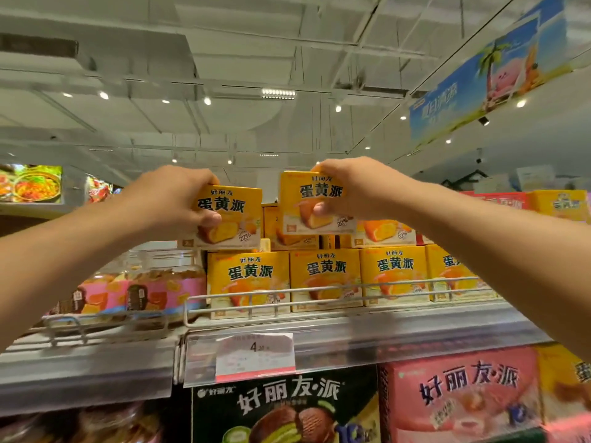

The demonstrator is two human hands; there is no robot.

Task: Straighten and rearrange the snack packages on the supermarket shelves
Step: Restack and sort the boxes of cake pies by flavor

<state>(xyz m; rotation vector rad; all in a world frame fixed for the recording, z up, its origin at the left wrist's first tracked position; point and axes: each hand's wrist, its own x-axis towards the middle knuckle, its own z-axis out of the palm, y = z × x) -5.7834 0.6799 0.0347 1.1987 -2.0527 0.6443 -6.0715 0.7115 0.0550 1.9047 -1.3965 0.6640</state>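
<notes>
Yellow boxes pinched in left hand (pixel 172 199) and right hand (pixel 348 187) above wire rail (pixel 319 290)

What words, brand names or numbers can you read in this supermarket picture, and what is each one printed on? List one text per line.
"好丽友" and "蛋黄派": yellow box in the left hand, likewise the yellow box in the right hand and the shelf row.
"22%": both held boxes.
"4": price tag; the rest is blurred.
"好丽友·派": black box and pink box.
Hanging banner: unreadable.
</notes>
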